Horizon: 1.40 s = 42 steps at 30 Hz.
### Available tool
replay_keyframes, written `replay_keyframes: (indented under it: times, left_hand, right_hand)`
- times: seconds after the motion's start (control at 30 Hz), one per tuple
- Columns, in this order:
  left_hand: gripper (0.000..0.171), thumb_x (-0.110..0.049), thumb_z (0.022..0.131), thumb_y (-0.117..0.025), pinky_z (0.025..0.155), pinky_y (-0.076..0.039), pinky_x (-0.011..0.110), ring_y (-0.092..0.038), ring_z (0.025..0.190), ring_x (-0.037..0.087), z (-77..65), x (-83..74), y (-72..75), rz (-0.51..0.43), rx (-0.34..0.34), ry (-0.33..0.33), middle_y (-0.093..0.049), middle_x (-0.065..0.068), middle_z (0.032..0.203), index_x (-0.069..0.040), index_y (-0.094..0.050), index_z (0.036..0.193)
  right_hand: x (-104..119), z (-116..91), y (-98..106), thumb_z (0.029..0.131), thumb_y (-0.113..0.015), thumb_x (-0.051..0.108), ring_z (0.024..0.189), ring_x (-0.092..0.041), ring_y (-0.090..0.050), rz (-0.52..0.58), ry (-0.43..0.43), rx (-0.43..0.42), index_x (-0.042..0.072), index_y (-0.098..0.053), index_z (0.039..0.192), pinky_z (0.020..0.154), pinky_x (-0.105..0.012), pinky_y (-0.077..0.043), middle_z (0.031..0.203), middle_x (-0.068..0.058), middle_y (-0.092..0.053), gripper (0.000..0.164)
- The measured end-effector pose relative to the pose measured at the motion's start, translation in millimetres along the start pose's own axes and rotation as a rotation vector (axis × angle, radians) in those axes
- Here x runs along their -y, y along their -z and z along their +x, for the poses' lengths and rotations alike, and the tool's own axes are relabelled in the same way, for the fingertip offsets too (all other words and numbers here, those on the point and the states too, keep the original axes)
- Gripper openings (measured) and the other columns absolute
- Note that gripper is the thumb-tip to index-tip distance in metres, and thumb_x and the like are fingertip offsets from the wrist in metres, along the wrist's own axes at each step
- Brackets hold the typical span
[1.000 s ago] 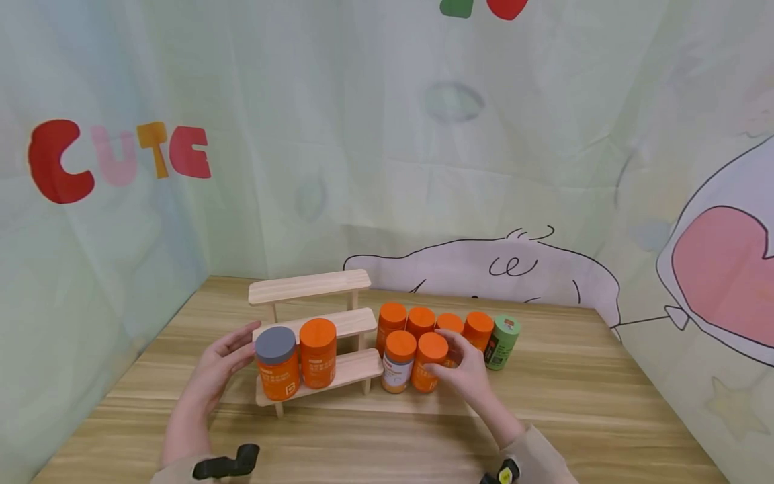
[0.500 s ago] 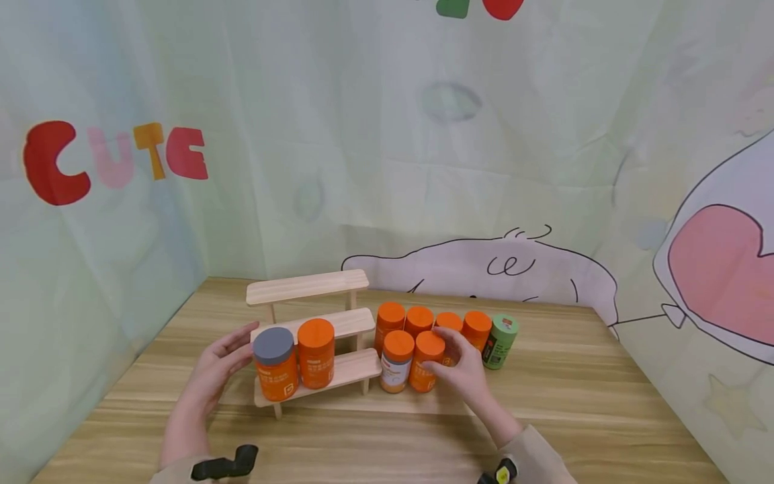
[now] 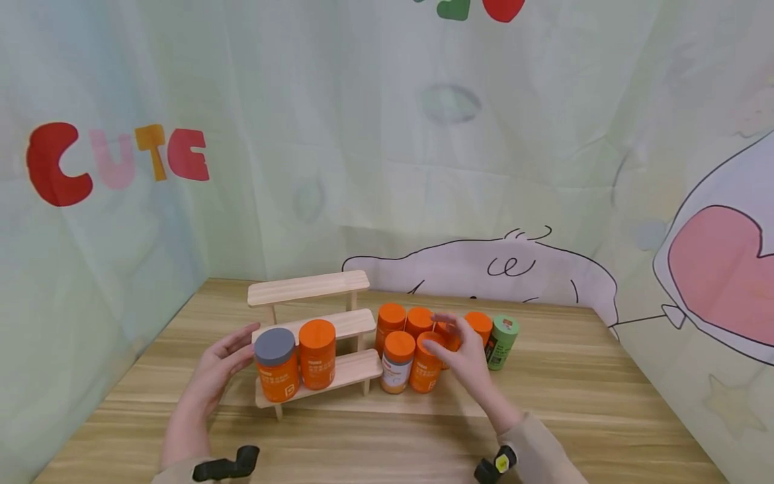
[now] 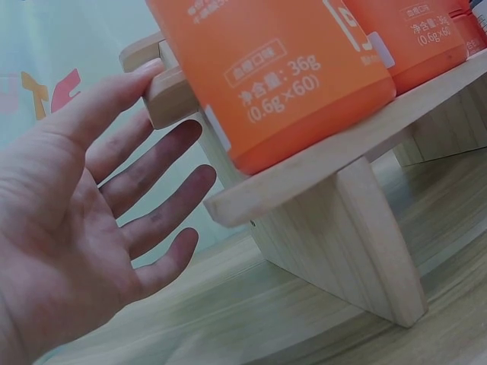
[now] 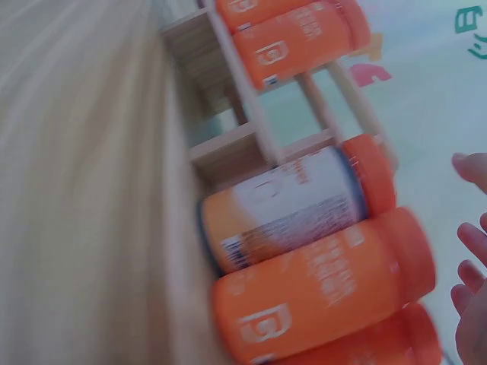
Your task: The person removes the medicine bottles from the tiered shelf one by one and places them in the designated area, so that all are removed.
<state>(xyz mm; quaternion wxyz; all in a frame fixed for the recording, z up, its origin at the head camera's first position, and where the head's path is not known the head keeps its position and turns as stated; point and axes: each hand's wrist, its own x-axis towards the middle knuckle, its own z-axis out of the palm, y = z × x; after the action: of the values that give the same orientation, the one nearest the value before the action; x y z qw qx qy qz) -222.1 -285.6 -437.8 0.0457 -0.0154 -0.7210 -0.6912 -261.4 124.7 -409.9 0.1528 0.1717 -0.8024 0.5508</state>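
Note:
A three-tier wooden rack (image 3: 308,289) stands on the table; on its lowest shelf are an orange bottle with a grey lid (image 3: 278,380) and an orange bottle with an orange lid (image 3: 317,363). My left hand (image 4: 68,205) is at the rack's left side, fingers spread, its thumb touching the end of a shelf (image 4: 171,99). Over the bottles right of the rack is my right hand (image 3: 465,353), fingers loosely bent, apart from the caps in the right wrist view. Nearest it is an orange bottle (image 5: 327,285), beside a white-labelled bottle (image 5: 281,209).
Behind the front pair stands a row of orange-lidded bottles (image 3: 392,319), partly hidden by my right hand. A green bottle (image 3: 503,343) ends the row at the right. The wooden table (image 3: 375,444) meets a printed curtain (image 3: 290,202) at the back and sides.
My right hand has loosened from the front orange bottle and lifted slightly up and away. The left hand and the rack stay where they were.

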Motion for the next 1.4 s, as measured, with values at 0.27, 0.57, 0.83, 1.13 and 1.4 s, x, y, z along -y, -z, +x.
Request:
replay_keyframes:
  times: [0.27,0.57,0.83,1.13,1.4]
  left_hand:
    - [0.034,-0.023,0.098,-0.060,0.085,-0.048,0.009,-0.056,0.099,-0.011,1.1,0.4,0.4,0.012,0.003,0.004,-0.059,-0.032,0.105,-0.032,-0.060,0.131]
    - [0.034,-0.014,0.100,-0.057,0.084,-0.048,0.010,-0.057,0.096,-0.011,3.5,3.0,-0.9,-0.020,0.010,-0.001,-0.061,-0.031,0.104,-0.041,-0.062,0.119]
    - [0.031,-0.019,0.099,-0.059,0.084,-0.048,0.009,-0.057,0.099,-0.010,1.8,2.4,-0.2,-0.016,0.008,-0.012,-0.061,-0.031,0.105,-0.038,-0.063,0.122]
    - [0.031,-0.018,0.099,-0.059,0.084,-0.048,0.009,-0.058,0.098,-0.009,2.1,3.4,0.7,-0.027,0.006,-0.016,-0.062,-0.029,0.105,-0.041,-0.064,0.119]
    - [0.031,-0.017,0.099,-0.058,0.084,-0.048,0.009,-0.057,0.098,-0.010,3.1,4.0,1.5,-0.025,0.010,-0.005,-0.061,-0.031,0.105,-0.042,-0.062,0.118]
  right_hand:
    - [30.8,18.7,-14.0,0.085,-0.076,0.012,0.125,-0.033,-0.052,0.074,0.036,0.070,0.005,-0.058,0.126,0.110,-0.051,-0.038,0.128,-0.014,-0.062,0.046]
    - [56.2,22.9,-51.7,0.085,-0.075,0.008,0.130,-0.032,-0.048,0.172,0.113,0.201,0.000,-0.051,0.135,0.110,-0.051,-0.039,0.136,-0.017,-0.056,0.056]
    - [65.7,16.5,-86.3,0.086,-0.077,0.021,0.127,-0.027,-0.052,0.219,0.098,0.390,0.009,-0.047,0.142,0.105,-0.044,-0.046,0.140,-0.012,-0.054,0.065]
    - [68.8,12.9,-113.2,0.082,-0.079,0.013,0.122,-0.022,-0.057,0.197,0.016,0.446,0.016,-0.046,0.145,0.102,-0.033,-0.048,0.142,-0.004,-0.055,0.071]
    - [63.9,8.3,-122.6,0.083,-0.079,0.013,0.118,-0.019,-0.060,0.217,-0.036,0.479,0.019,-0.045,0.145,0.101,-0.031,-0.048,0.137,-0.004,-0.058,0.070]
